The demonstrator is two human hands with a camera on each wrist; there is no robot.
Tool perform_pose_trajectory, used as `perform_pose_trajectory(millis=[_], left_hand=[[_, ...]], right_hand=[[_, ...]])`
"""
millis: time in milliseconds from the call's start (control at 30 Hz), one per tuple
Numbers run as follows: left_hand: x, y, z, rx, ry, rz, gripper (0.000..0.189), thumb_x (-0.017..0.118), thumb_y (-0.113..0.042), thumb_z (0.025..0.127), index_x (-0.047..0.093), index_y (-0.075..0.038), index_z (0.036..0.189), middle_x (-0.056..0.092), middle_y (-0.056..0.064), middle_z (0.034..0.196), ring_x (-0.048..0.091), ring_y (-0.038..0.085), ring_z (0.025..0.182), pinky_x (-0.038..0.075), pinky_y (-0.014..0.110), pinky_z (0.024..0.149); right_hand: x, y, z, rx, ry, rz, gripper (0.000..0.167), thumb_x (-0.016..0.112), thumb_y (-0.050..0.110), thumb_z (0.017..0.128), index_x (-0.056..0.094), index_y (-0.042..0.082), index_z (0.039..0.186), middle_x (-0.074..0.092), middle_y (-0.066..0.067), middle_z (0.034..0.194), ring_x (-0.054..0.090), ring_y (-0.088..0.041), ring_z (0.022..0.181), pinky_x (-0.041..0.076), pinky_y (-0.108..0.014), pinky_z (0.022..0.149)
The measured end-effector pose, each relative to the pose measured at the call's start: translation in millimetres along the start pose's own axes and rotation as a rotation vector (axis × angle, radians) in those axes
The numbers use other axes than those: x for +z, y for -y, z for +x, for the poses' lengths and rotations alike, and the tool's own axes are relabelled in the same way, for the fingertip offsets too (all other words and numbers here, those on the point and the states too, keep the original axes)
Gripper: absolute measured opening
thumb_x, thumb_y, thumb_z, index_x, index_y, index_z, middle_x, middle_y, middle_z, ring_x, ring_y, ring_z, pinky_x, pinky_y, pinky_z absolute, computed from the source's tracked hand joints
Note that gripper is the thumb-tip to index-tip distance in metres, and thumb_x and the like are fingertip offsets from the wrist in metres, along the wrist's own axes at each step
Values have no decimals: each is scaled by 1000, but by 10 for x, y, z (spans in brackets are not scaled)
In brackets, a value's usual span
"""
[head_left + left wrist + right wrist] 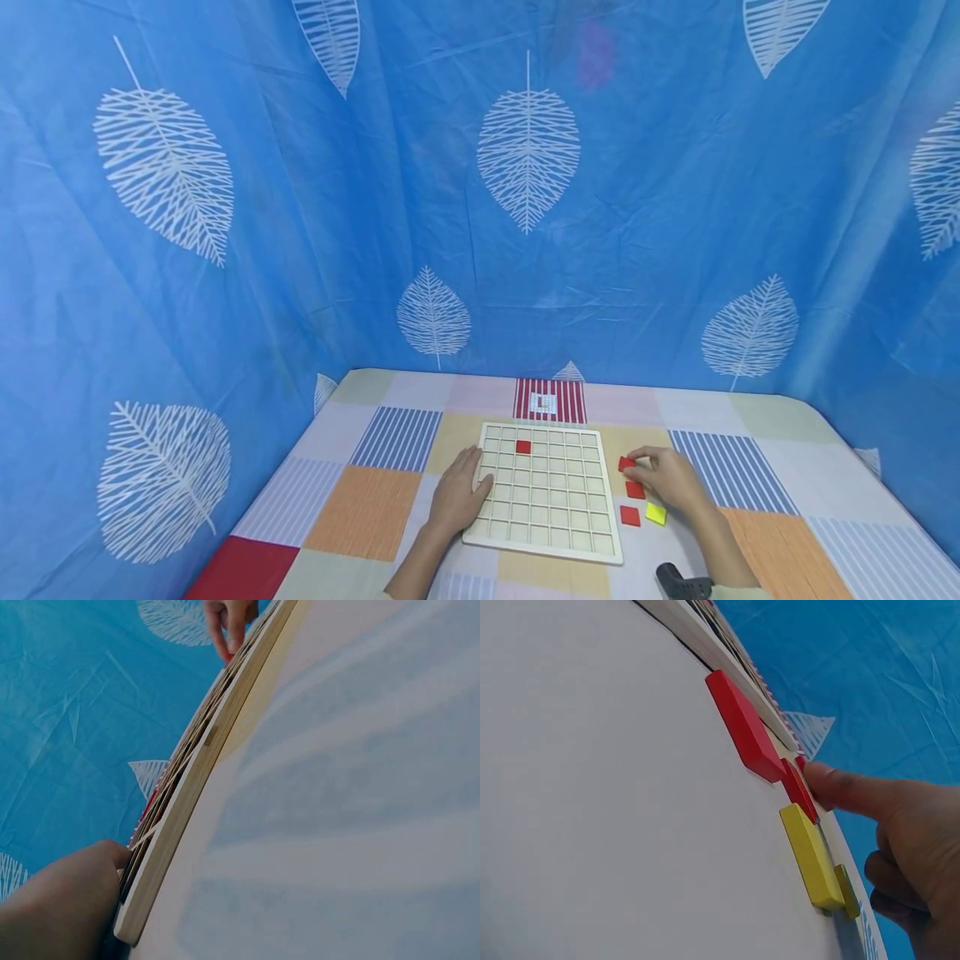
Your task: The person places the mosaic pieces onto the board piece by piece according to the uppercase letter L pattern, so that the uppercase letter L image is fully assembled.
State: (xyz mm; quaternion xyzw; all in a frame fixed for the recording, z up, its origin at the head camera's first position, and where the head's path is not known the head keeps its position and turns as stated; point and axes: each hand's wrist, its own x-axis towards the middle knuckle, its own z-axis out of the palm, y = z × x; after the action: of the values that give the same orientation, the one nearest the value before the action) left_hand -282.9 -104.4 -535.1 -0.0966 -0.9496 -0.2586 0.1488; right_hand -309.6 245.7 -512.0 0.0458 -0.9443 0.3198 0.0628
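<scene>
A pale wooden grid board (542,543) lies on the patchwork cloth, with one red square tile (523,447) in a cell near its far left corner. My left hand (456,493) rests along the board's left edge, fingers straight and thumb over the rim. Right of the board, my right hand (671,478) pinches a red tile (626,463) between thumb and fingers. Nearer me lie a second red tile (634,490), a third red tile (630,516) and a yellow tile (656,513). The right wrist view shows another yellow tile (847,891) beneath the hand.
A patchwork tablecloth (360,514) covers the table. Blue curtains (637,208) with white leaf prints stand behind and at both sides. A black strap-like device (681,583) sits at my right wrist.
</scene>
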Motion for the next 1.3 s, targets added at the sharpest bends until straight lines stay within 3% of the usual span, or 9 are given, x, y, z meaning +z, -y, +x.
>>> perform_pose_trajectory(millis=[33, 267, 333, 433, 533, 667, 833, 1067, 1300], left_hand=[[-5, -1, -1, -2, 0, -2, 53, 54, -32, 90, 47, 1, 132, 46, 17, 136, 39, 32, 127, 33, 46, 103], [-24, 10, 5, -2, 2, -2, 54, 53, -33, 91, 47, 0, 132, 45, 16, 136, 39, 32, 128, 33, 45, 104], [-25, 17, 4, 1, -5, 0, 54, 54, -33, 90, 47, 0, 132, 46, 17, 136, 39, 33, 127, 33, 46, 103], [-34, 18, -4, -2, -10, -3, 54, 54, -33, 90, 48, 0, 131, 46, 17, 136, 39, 33, 127, 34, 46, 103], [-37, 20, -10, -11, -6, -3, 54, 54, -33, 90, 48, 0, 131, 46, 17, 136, 39, 32, 127, 34, 46, 103], [-36, 21, -9, -5, -10, -10, 53, 55, -32, 90, 48, 1, 131, 46, 17, 136, 39, 33, 127, 34, 46, 103], [-15, 21, -15, -3, 4, -19, 53, 54, -32, 90, 47, 0, 132, 45, 17, 136, 39, 33, 127, 33, 46, 103], [7, 20, -16, 13, -8, -18, 53, 54, -32, 91, 48, 1, 131, 46, 17, 135, 40, 33, 126, 34, 46, 103], [11, 17, -4, 18, -8, -19, 52, 53, -32, 91, 47, 1, 131, 46, 17, 135, 40, 33, 126, 35, 47, 102]], right_hand=[[2, 26, 5, -12, -12, -7, 40, 76, 36, 74, 70, 7, 101, 62, -6, 83, 47, -18, 67, 35, -28, 51], [117, 360, 113, -119, -74, 16, 37, 76, 33, 75, 70, 9, 104, 33, 2, 55, 27, -12, 50, 22, -23, 40], [167, 494, 153, -140, -76, 22, 36, 76, 32, 76, 70, 10, 104, 44, -2, 57, 32, -14, 52, 27, -25, 43], [254, 681, 191, -168, -84, 33, 34, 76, 32, 76, 71, 12, 103, 64, -8, 84, 48, -17, 67, 42, -29, 54], [355, 838, 219, -193, -81, 52, 33, 76, 33, 75, 71, 14, 102, 63, -4, 78, 48, -14, 65, 42, -27, 54], [488, 997, 253, -260, -66, 41, 32, 75, 36, 76, 72, 14, 100, 31, 5, 51, 25, -8, 48, 21, -22, 43], [654, 1111, 253, -349, -30, 18, 28, 73, 36, 77, 73, 15, 97, 23, 10, 47, 16, -5, 46, 15, -21, 41], [839, 1142, 247, -361, 14, 6, 28, 73, 36, 77, 72, 16, 96, 30, 12, 50, 22, -4, 47, 21, -20, 41], [883, 1141, 221, -394, 18, -17, 28, 73, 36, 77, 72, 15, 95, 61, 9, 68, 37, -4, 51, 37, -22, 50]])
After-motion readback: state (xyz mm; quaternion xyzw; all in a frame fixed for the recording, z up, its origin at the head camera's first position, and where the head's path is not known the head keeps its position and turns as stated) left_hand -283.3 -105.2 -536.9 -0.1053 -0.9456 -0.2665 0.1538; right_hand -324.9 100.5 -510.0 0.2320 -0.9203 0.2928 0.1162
